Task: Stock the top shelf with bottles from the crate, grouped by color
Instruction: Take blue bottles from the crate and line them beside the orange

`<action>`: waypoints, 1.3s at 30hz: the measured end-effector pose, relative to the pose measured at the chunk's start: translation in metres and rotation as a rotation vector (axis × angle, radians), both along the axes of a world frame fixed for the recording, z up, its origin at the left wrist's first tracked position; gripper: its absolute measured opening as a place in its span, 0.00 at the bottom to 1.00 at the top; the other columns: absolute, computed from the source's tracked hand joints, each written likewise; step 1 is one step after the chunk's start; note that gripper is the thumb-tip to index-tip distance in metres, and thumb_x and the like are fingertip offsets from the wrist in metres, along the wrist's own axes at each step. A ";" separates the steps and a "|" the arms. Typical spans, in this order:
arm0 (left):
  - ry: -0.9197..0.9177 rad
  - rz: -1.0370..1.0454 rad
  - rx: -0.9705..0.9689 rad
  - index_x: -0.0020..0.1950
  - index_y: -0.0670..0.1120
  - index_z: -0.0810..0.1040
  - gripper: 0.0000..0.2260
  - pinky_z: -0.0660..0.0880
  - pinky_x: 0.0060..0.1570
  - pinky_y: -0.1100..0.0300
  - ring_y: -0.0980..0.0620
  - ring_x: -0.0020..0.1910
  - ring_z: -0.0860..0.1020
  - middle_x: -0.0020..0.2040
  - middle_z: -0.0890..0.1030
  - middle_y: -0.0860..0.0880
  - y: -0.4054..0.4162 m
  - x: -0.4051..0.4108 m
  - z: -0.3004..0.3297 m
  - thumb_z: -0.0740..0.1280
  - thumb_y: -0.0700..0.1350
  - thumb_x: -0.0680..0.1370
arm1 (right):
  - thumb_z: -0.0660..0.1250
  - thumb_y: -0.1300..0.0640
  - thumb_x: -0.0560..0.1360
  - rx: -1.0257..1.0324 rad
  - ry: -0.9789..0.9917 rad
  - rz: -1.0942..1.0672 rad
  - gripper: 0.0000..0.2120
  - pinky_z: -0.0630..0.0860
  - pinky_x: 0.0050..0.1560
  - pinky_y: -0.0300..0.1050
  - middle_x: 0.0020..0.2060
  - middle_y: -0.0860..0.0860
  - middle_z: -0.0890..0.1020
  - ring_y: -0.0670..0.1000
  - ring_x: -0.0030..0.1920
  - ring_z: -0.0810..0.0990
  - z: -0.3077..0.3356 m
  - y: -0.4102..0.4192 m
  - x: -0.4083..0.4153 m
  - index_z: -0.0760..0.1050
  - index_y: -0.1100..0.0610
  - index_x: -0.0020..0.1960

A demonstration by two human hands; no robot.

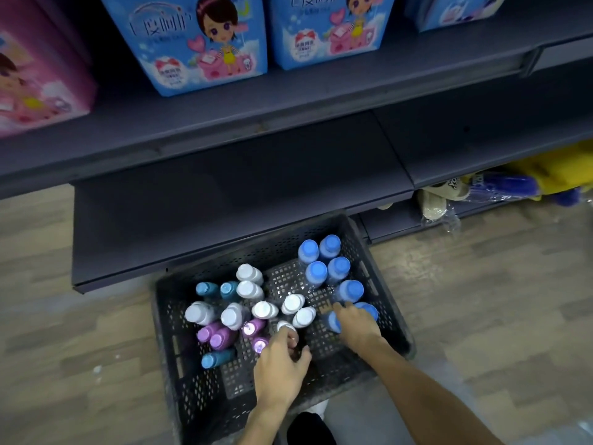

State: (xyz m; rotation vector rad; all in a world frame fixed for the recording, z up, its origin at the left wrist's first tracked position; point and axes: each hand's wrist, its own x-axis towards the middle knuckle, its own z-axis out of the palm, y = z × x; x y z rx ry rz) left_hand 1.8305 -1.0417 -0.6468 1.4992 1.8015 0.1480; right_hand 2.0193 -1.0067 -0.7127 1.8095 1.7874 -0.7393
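A black plastic crate (390, 303) stands on the floor below the dark shelves. It holds several bottles standing upright: blue-capped bottles (322, 264) at the far right, white-capped bottles (248, 284) in the middle, purple bottles (216, 335) at the near left, and teal bottles (218, 290) on the left. My left hand (279, 364) reaches into the crate's near middle, its fingers curled round a white-capped bottle (283, 325). My right hand (356, 322) lies over the near blue bottles and grips a blue bottle (332, 321); another blue cap (370, 311) shows just beyond it.
A bare dark shelf (224, 200) juts out right above the crate's far edge. The shelf above it carries blue packages (199, 43) and a pink package (35, 78). Slippers (436, 203) and yellow and blue goods (552, 175) lie on the low right shelf. The floor is wood-patterned.
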 end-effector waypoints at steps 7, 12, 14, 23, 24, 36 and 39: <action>-0.017 -0.046 0.016 0.51 0.53 0.73 0.11 0.77 0.45 0.54 0.54 0.45 0.80 0.43 0.80 0.57 0.021 0.001 0.041 0.70 0.52 0.72 | 0.67 0.54 0.73 0.119 0.122 0.036 0.18 0.74 0.48 0.51 0.56 0.57 0.78 0.63 0.54 0.80 0.099 0.033 0.007 0.71 0.57 0.61; -0.078 -0.207 0.108 0.56 0.52 0.73 0.19 0.72 0.42 0.57 0.52 0.50 0.78 0.51 0.78 0.57 0.056 0.011 0.102 0.72 0.56 0.70 | 0.68 0.50 0.67 0.269 0.212 0.105 0.17 0.70 0.42 0.47 0.48 0.54 0.81 0.61 0.48 0.80 0.219 0.070 0.006 0.73 0.53 0.54; -0.107 -0.247 0.171 0.57 0.52 0.72 0.23 0.72 0.43 0.56 0.53 0.52 0.77 0.52 0.77 0.57 0.074 0.010 0.131 0.73 0.59 0.68 | 0.70 0.48 0.64 0.364 0.238 0.121 0.17 0.67 0.40 0.47 0.45 0.53 0.81 0.60 0.46 0.78 0.275 0.085 0.003 0.73 0.51 0.50; -0.320 -0.251 0.542 0.57 0.58 0.72 0.23 0.78 0.48 0.56 0.62 0.50 0.78 0.51 0.77 0.61 0.141 -0.029 0.285 0.75 0.59 0.65 | 0.72 0.43 0.64 0.688 0.315 0.201 0.18 0.71 0.35 0.46 0.34 0.47 0.75 0.53 0.39 0.74 0.516 0.125 -0.032 0.76 0.55 0.45; -0.353 -0.250 0.570 0.57 0.58 0.73 0.23 0.78 0.48 0.56 0.63 0.50 0.78 0.51 0.78 0.61 0.145 -0.032 0.305 0.75 0.58 0.65 | 0.72 0.43 0.64 0.731 0.324 0.210 0.18 0.71 0.34 0.46 0.33 0.48 0.75 0.53 0.37 0.74 0.537 0.127 -0.038 0.76 0.56 0.44; -0.424 -0.087 0.959 0.52 0.51 0.81 0.21 0.75 0.45 0.68 0.64 0.44 0.80 0.45 0.83 0.60 0.165 -0.080 0.503 0.79 0.55 0.63 | 0.75 0.44 0.68 1.097 0.657 0.136 0.17 0.73 0.40 0.37 0.43 0.42 0.80 0.42 0.40 0.78 0.716 0.128 -0.099 0.74 0.50 0.51; -0.422 -0.057 0.998 0.50 0.51 0.82 0.22 0.79 0.46 0.59 0.61 0.42 0.81 0.43 0.84 0.59 0.166 -0.098 0.542 0.78 0.57 0.61 | 0.77 0.40 0.68 1.026 0.743 0.128 0.24 0.73 0.42 0.34 0.49 0.40 0.79 0.41 0.47 0.80 0.729 0.123 -0.112 0.73 0.49 0.56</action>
